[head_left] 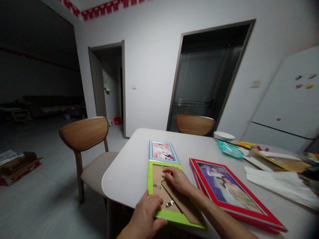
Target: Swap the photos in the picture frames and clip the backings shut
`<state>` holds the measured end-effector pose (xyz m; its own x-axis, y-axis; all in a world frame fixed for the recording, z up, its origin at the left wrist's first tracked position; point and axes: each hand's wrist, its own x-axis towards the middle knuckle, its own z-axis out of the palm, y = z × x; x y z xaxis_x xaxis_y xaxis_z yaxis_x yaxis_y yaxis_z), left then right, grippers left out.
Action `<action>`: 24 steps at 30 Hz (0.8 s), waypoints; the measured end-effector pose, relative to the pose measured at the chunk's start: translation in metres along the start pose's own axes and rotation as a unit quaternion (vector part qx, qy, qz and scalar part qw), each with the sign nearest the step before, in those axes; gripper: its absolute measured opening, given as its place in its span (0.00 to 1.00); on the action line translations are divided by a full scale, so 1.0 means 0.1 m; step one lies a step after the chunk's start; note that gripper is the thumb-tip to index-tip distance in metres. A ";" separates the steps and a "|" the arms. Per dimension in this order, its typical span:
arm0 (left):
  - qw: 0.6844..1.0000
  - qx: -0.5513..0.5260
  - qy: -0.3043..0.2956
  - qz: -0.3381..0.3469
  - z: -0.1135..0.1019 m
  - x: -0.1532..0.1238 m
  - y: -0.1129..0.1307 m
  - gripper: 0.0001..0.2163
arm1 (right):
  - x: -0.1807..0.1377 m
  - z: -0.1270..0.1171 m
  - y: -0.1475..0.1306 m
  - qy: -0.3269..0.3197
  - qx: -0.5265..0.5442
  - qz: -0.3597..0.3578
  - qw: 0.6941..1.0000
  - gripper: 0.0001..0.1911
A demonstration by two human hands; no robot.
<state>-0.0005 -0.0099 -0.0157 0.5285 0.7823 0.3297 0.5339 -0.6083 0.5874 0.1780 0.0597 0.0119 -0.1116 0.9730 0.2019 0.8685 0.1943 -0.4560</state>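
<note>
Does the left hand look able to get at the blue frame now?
Probably yes, if the left hand releases the green frame. The blue frame lies just past the green frame's far edge, and nothing visible blocks the way along the left side.

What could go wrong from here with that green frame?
The near end of the green frame seems to overhang the table; if the left hand loosened its hold on the near corner, the frame might tip or slide.

The right hand has its fingertips close to a metal clip, which could nick or pinch them.

The blue frame lies against the far end, so a forward push might shove it.
</note>
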 end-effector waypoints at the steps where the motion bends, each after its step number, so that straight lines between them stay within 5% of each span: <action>1: 1.000 0.000 0.004 0.002 0.00 0.00 -0.01 0.15 | -0.13 -0.02 -0.03 -0.009 0.010 -0.033 0.999 0.14; 4: 1.000 -0.004 0.006 0.010 0.01 0.00 -0.02 0.13 | -0.51 -0.08 -0.10 -0.049 0.023 -0.142 0.988 0.13; 8: 1.000 -0.009 0.008 0.004 0.01 0.00 -0.02 0.15 | -0.78 -0.12 -0.14 -0.047 -0.020 -0.189 0.981 0.13; 24: 1.000 0.016 -0.005 0.008 -0.06 0.02 -0.01 0.16 | -0.92 -0.20 -0.11 -0.059 -0.027 -0.208 0.976 0.13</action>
<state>-0.0042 -0.0072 -0.0113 0.5431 0.7717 0.3309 0.5461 -0.6240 0.5589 0.1887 -0.0347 0.0156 -0.5113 0.8199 0.2576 0.7602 0.5713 -0.3093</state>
